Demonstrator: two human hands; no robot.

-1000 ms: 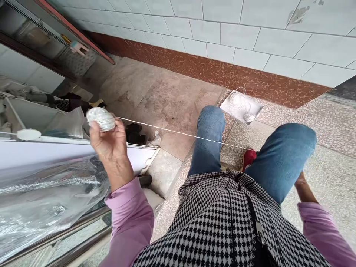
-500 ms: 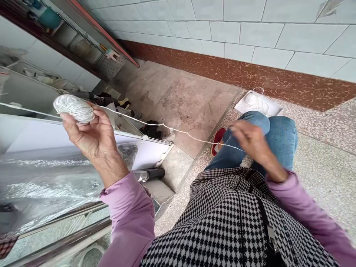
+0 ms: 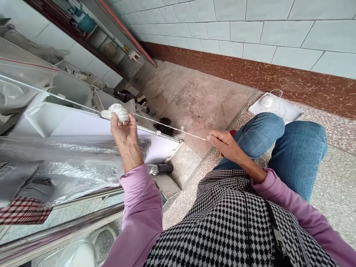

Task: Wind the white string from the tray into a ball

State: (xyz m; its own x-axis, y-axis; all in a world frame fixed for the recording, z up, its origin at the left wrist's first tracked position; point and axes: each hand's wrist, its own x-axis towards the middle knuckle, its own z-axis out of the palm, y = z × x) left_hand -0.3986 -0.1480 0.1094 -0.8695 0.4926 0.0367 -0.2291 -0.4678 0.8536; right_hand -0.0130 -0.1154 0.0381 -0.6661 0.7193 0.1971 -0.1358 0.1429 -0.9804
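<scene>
White wall tiles filled the top of the frame. At centre left, our left hand (image 3: 124, 129) gripped a half-wound ball of string (image 3: 119, 111); our right hand (image 3: 224, 142) pinched the strand (image 3: 172, 128), and much loose string (image 3: 268, 101) lay unwound at upper right.

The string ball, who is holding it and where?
The left hand holds the ball at its fingertips, from below. The right hand pinches the string running from it.

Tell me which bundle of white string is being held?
The tight ball in the left hand; the loose coil lies on the white tray by the wall.
</scene>
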